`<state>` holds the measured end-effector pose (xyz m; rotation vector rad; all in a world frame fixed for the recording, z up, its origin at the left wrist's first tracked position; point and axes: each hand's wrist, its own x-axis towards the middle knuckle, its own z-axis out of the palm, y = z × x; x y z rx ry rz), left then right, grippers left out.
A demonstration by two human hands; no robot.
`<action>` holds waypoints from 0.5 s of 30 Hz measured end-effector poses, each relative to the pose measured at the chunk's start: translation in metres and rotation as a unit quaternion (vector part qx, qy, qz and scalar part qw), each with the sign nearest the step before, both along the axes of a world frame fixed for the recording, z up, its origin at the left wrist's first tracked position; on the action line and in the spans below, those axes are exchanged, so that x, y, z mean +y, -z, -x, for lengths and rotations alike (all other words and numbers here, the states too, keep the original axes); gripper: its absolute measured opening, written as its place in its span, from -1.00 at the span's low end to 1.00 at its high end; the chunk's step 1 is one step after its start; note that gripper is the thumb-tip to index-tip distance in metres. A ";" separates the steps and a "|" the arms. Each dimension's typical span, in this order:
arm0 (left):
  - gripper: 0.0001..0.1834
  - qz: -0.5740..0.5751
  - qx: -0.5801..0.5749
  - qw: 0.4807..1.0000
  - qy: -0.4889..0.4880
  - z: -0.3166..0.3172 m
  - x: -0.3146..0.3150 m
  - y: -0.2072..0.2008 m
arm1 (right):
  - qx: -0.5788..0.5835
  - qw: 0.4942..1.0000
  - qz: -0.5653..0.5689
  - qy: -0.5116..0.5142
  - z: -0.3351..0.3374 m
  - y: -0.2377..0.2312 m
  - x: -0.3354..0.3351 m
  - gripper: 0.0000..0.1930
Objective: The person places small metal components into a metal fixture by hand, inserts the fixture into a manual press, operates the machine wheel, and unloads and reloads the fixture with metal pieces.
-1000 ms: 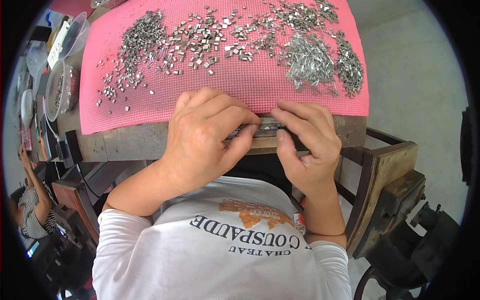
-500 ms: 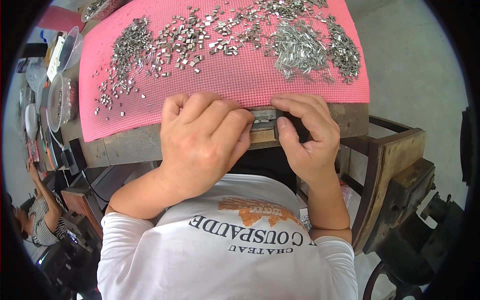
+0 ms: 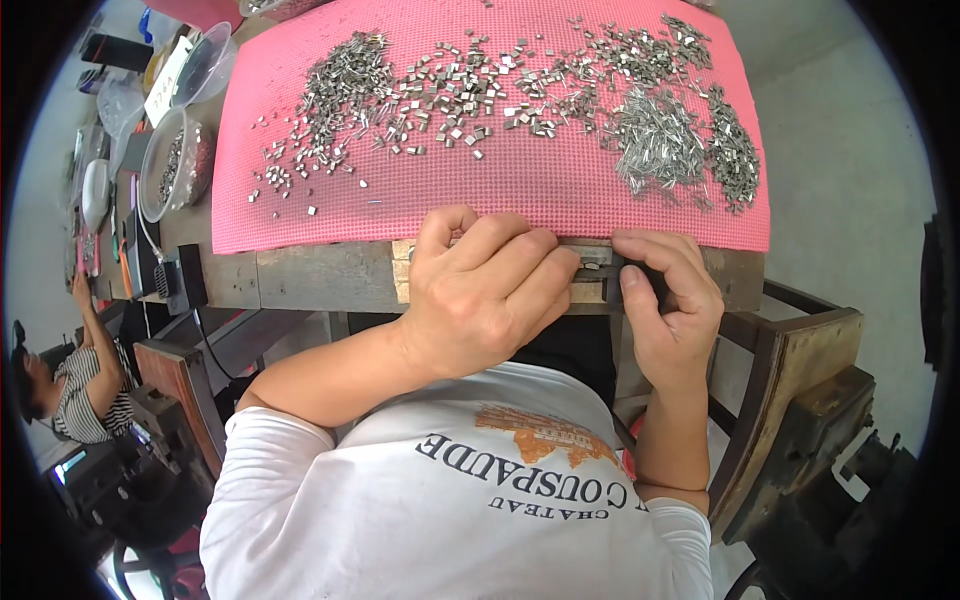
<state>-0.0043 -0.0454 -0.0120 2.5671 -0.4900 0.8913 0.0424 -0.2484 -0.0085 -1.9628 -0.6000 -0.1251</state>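
At the table's front edge a narrow metal fixture [image 3: 598,256] with a slot shows between my two hands. A few small shiny metal pieces [image 3: 592,266] sit in the slot. My left hand [image 3: 490,290] is closed over the left part of the fixture, its fingers curled down; whatever they hold is hidden beneath them. With thumb and fingers bent around it, my right hand [image 3: 678,305] grips a dark block [image 3: 652,284] at the fixture's right end. Just beyond both hands lies a pink textured mat [image 3: 420,195].
Small metal blocks [image 3: 455,95], thin silvery pins [image 3: 660,145] and other small metal parts [image 3: 733,150] lie in heaps on the mat. Clear plastic tubs [image 3: 178,165] stand at the left. A person [image 3: 90,385] sits at far left; a dark machine [image 3: 800,460] stands at right.
The mat, table and both hands appear further right and slightly lower, as the whole view has shifted. Both hands keep nearly the same grip at the fixture.
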 end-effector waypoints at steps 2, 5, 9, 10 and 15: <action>-0.72 0.010 -0.006 1.000 0.000 0.000 0.000 0.002 | 0.013 1.000 -0.005 0.003 0.000 0.001 -0.001 -0.74; -0.71 0.013 -0.010 1.000 -0.002 0.000 0.001 0.003 | 0.023 1.000 -0.014 0.002 0.001 0.001 0.000 -0.74; -0.70 0.014 -0.001 1.000 0.006 0.000 0.002 0.001 | 0.036 0.999 -0.024 0.007 0.002 0.001 0.000 -0.74; -0.70 0.020 -0.001 1.000 0.008 0.000 0.002 0.001 | 0.040 0.999 -0.026 0.007 0.002 0.002 0.000 -0.74; -0.72 0.097 0.071 0.991 0.049 -0.003 0.009 -0.008 | 0.050 0.998 -0.045 0.015 0.002 0.006 -0.001 -0.75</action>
